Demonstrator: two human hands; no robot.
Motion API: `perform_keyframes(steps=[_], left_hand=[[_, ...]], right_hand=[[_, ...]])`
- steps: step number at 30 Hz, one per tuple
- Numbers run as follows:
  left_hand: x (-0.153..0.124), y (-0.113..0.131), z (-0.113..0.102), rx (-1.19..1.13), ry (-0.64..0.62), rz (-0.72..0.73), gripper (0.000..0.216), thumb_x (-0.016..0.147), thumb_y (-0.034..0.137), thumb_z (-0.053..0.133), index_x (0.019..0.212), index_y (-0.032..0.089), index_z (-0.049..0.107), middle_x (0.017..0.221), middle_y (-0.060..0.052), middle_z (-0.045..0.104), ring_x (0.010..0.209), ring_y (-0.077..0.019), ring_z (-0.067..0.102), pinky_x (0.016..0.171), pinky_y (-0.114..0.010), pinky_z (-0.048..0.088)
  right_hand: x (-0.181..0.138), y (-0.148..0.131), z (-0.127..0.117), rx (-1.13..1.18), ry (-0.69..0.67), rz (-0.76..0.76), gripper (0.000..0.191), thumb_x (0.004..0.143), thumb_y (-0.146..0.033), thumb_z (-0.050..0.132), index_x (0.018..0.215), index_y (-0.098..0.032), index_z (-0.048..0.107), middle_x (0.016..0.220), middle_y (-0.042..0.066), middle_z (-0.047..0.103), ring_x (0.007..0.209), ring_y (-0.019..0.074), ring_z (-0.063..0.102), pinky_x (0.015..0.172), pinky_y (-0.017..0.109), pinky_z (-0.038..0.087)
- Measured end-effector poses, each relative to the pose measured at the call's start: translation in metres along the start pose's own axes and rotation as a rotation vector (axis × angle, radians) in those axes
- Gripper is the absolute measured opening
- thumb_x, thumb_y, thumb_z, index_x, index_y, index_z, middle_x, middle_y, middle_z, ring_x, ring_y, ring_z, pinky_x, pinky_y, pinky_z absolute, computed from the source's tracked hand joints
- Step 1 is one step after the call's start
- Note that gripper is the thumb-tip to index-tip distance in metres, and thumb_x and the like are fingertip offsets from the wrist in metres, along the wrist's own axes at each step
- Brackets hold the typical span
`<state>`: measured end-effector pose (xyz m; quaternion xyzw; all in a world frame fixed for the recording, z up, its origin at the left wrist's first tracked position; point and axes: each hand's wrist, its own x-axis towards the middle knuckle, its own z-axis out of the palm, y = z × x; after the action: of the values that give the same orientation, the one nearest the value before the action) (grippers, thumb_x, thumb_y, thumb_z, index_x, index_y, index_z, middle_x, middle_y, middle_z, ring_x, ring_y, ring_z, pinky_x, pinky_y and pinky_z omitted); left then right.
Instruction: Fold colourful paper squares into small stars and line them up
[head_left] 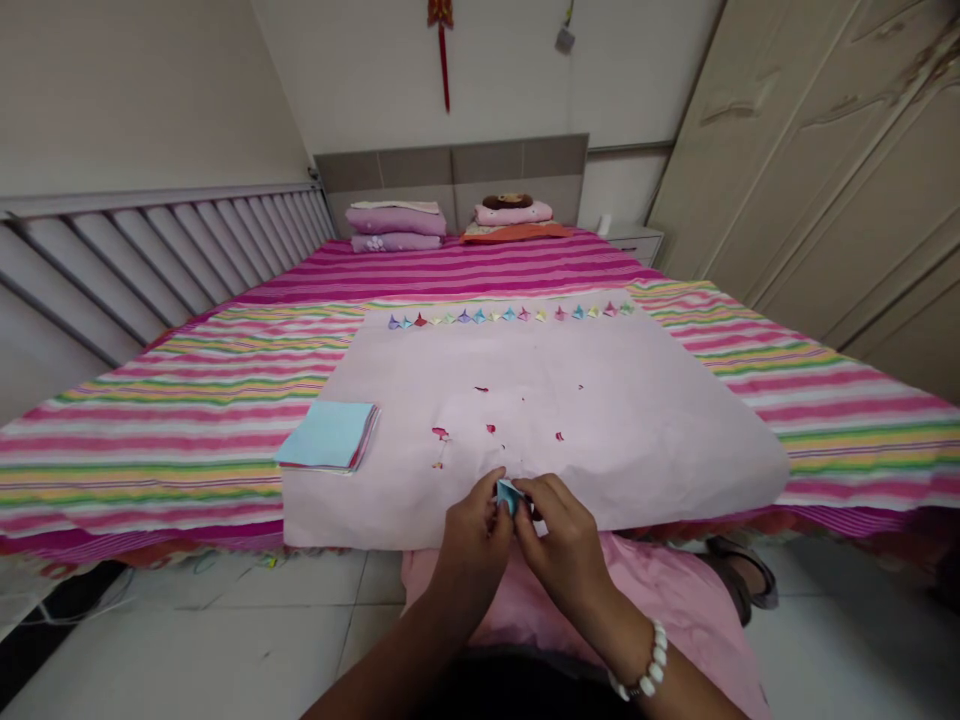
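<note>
A small piece of folded light-blue paper point(509, 494) is pinched between my two hands, just above the near edge of the pale sheet. My left hand point(474, 535) closes on its left side with thumb and fingers. On the other side my right hand point(561, 535) grips it, a white bead bracelet at the wrist. The fingers cover part of the paper's folds. To the left lies a stack of square coloured paper point(326, 436), light blue on top. Along the sheet's far edge runs a row of several small folded paper pieces point(480, 316) in many colours.
The pale sheet point(615, 440) lies on a striped bed point(757, 350), with several torn holes showing red in its middle. Folded bedding point(397, 226) is piled by the headboard point(480, 165). A metal rail point(180, 230) borders the left side, a wardrobe point(817, 170) the right.
</note>
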<state>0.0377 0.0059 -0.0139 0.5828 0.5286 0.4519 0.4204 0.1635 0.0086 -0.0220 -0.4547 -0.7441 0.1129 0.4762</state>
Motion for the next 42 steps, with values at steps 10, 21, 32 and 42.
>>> perform_keyframes(steps=[10,21,32,42], left_hand=[[0.003,-0.004,0.001,0.068,-0.008,0.048,0.04,0.083,0.014,0.047,0.12,0.013,0.06,0.113,-0.009,0.07,0.107,-0.0216,0.063,0.094,-0.035,0.048],[0.002,0.007,-0.009,-0.378,-0.106,-0.173,0.042,0.069,0.014,0.062,0.111,0.016,0.068,0.097,-0.006,0.074,0.092,-0.0222,0.066,0.084,-0.034,0.051],[0.002,0.01,-0.015,-0.708,-0.107,-0.372,0.042,0.066,0.027,0.079,0.105,0.015,0.07,0.1,-0.011,0.071,0.094,-0.0218,0.064,0.081,-0.031,0.048],[0.001,0.005,-0.018,-0.692,-0.143,-0.332,0.057,0.067,0.021,0.078,0.122,0.019,0.06,0.102,-0.009,0.07,0.087,-0.0163,0.064,0.077,-0.028,0.048]], right_hand=[[-0.002,0.0,0.003,0.027,0.057,-0.011,0.032,0.082,-0.003,0.045,0.104,-0.02,0.06,0.09,0.008,0.059,0.082,0.0209,0.059,0.072,0.033,0.053],[0.004,0.002,-0.006,0.456,0.108,0.197,0.031,0.074,-0.002,0.05,0.086,-0.023,0.07,0.09,0.005,0.062,0.086,0.0188,0.061,0.071,0.03,0.051],[0.001,0.004,-0.005,0.55,0.055,0.224,0.034,0.074,-0.003,0.054,0.091,-0.026,0.072,0.099,0.005,0.061,0.095,0.0199,0.06,0.079,0.031,0.049],[0.002,0.003,-0.005,0.643,0.071,0.308,0.026,0.073,-0.006,0.059,0.083,-0.025,0.073,0.101,0.006,0.062,0.1,0.0214,0.059,0.08,0.032,0.047]])
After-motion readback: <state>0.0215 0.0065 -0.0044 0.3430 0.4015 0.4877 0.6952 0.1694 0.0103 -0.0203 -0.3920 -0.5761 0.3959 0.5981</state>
